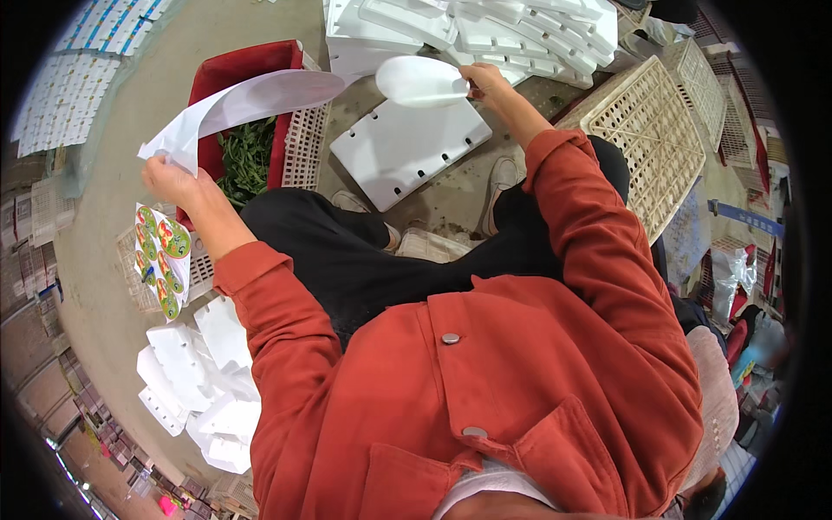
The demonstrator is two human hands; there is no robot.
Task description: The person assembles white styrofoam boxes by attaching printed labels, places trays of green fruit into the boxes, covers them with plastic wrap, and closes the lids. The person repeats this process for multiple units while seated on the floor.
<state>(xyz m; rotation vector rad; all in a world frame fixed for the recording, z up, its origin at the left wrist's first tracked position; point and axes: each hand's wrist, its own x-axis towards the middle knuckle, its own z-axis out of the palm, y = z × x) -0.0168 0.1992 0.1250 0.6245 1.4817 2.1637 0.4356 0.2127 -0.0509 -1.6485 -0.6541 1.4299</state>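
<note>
My left hand [174, 181] grips the near corner of a thin white sheet [260, 97], which curves over a red-lined crate [208, 78] holding green leafy stems [248, 156]. Held out over the floor, my right hand [486, 83] pinches the end of a white curled piece [422, 80]; whether this joins the sheet cannot be told. Beneath it, a white foam lid or panel [409, 156] with small notches along its edges lies between my feet.
White foam pieces are piled ahead [520, 39] and at my lower left [195, 383]. A sheet of round colourful stickers [162, 260] rests on a crate at my left. Plastic lattice crates [643, 136] stand at my right. A person is at the far right edge.
</note>
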